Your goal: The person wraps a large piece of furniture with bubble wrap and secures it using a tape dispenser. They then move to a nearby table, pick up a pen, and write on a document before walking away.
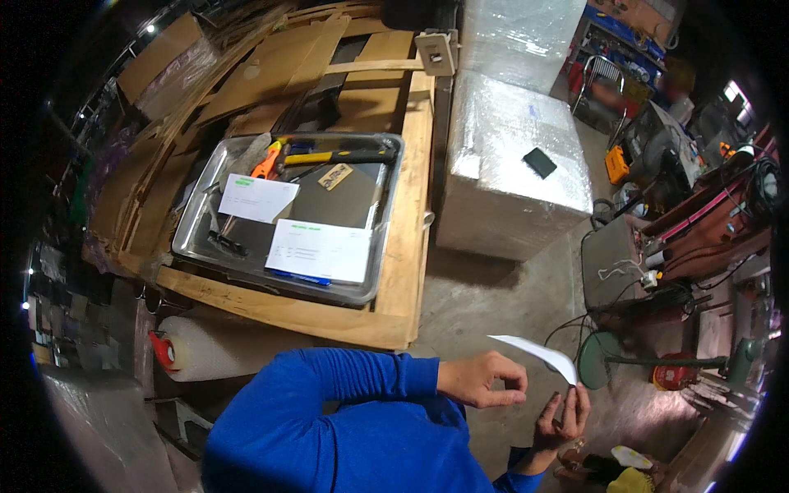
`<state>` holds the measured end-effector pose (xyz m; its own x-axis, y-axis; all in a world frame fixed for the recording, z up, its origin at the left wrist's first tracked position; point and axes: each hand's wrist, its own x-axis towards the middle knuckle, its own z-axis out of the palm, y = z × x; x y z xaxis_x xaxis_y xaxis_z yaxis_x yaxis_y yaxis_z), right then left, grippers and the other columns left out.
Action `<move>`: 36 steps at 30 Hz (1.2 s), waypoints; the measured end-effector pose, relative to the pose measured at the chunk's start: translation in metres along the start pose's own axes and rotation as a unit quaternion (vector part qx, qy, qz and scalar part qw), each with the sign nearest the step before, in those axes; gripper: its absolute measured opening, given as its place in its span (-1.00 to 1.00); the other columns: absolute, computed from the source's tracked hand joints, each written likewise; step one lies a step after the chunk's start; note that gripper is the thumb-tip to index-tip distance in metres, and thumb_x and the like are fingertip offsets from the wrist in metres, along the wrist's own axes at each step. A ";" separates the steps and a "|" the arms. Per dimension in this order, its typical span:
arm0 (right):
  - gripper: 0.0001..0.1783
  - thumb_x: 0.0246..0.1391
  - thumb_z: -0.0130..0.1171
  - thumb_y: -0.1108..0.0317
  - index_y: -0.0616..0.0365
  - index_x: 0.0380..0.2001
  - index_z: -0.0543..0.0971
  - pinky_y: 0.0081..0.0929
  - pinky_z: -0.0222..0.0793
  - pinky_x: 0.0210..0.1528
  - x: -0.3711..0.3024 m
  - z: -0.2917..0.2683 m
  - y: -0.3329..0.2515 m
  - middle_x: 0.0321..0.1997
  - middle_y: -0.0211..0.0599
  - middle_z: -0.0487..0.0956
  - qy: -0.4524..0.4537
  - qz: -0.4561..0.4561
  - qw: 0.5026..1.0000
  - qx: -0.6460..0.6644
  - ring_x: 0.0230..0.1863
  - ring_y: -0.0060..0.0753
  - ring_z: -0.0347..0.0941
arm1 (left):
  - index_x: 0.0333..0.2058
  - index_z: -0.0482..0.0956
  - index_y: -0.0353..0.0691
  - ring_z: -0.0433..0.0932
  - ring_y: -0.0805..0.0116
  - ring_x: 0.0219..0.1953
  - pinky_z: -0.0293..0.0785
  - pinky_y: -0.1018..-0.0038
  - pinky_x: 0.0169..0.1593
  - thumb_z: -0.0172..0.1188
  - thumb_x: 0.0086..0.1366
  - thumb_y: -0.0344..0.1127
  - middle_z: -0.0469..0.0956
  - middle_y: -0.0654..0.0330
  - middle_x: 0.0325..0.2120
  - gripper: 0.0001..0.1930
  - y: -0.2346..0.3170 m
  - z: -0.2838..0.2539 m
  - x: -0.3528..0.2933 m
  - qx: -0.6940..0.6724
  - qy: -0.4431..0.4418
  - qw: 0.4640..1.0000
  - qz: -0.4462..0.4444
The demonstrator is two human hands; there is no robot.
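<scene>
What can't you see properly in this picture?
- Head view: the white paper in the right hand shows edge-on, so its face is hidden.
- The left hand has curled fingers covering its palm.
- Papers cover some tools in the metal tray.

A metal tray (386, 246) of tools rests on a wooden pallet (329, 316) beside wrapped boxes (509, 164).

Paper slip (538, 355): thin, matt white. Tray (205, 177): sheet metal, dull gloss. Pallet (403, 246): raw wood, rough. Sleeve (329, 411): blue cloth, matt. Box wrap (501, 156): plastic bubble film, shiny. Floor (501, 304): concrete, rough.
</scene>
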<state>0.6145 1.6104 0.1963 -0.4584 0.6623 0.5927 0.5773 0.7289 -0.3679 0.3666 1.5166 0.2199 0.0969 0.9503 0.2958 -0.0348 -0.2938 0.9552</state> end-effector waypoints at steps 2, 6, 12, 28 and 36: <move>-0.70 0.01 0.27 0.54 0.42 -0.14 0.63 -0.18 0.49 0.04 0.014 0.015 0.017 0.01 0.06 0.60 -0.005 0.000 1.000 0.021 -0.02 0.09 0.57 | -0.23 0.58 -0.28 0.61 0.14 -0.19 0.50 0.30 -0.05 0.33 0.26 -0.25 0.62 0.09 -0.29 -0.77 -0.014 -0.008 0.028 0.037 0.026 0.999 -0.023; -0.72 -0.05 0.30 0.56 0.37 -0.19 0.65 -0.21 0.53 -0.04 0.055 0.050 0.056 -0.03 0.04 0.61 -0.027 -0.027 0.998 0.059 -0.06 0.06 0.58 | 0.21 0.34 -0.22 0.40 0.01 0.20 0.34 0.18 0.22 0.47 0.09 -0.08 0.39 -0.06 0.16 -0.23 -0.046 -0.023 0.071 0.250 0.150 0.956 -0.009; -0.69 -0.15 0.37 0.50 0.24 -0.24 0.67 -0.30 0.49 -0.26 0.157 0.115 0.099 -0.13 -0.12 0.65 -0.164 -0.153 0.955 0.194 -0.30 -0.09 0.57 | 0.44 0.02 -0.06 0.13 -0.03 0.42 0.06 -0.09 0.39 0.45 0.04 0.12 0.19 -0.01 0.36 0.09 -0.095 -0.073 0.100 0.402 0.134 0.896 -0.130; -0.72 -0.08 0.27 0.61 0.19 -0.22 0.69 -0.36 0.53 -0.27 0.409 0.224 -0.050 -0.25 -0.13 0.64 -0.291 -0.487 0.696 0.440 -0.32 -0.10 0.62 | -0.32 0.63 -0.38 0.54 0.50 -0.50 0.45 0.42 -0.42 0.35 0.20 -0.28 0.62 0.00 -0.54 -0.76 -0.039 -0.103 0.147 0.255 0.668 0.665 -0.218; -0.83 0.10 0.27 0.34 0.21 -0.30 0.67 -0.28 0.47 -0.28 0.388 0.332 -0.232 -0.31 -0.09 0.61 -0.423 -0.462 0.609 0.486 -0.37 0.00 0.57 | -0.22 0.68 -0.38 0.70 0.30 -0.34 0.56 0.36 -0.22 0.33 0.25 -0.25 0.70 -0.03 -0.40 -0.73 0.057 -0.160 -0.062 0.303 0.745 0.512 -0.301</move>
<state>0.0788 1.7552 0.2739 -0.7057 -0.5564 0.4387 -0.6764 0.3444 -0.6511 0.1999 1.4571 0.2550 -0.9740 -0.2217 0.0458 -0.0859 0.5490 0.8314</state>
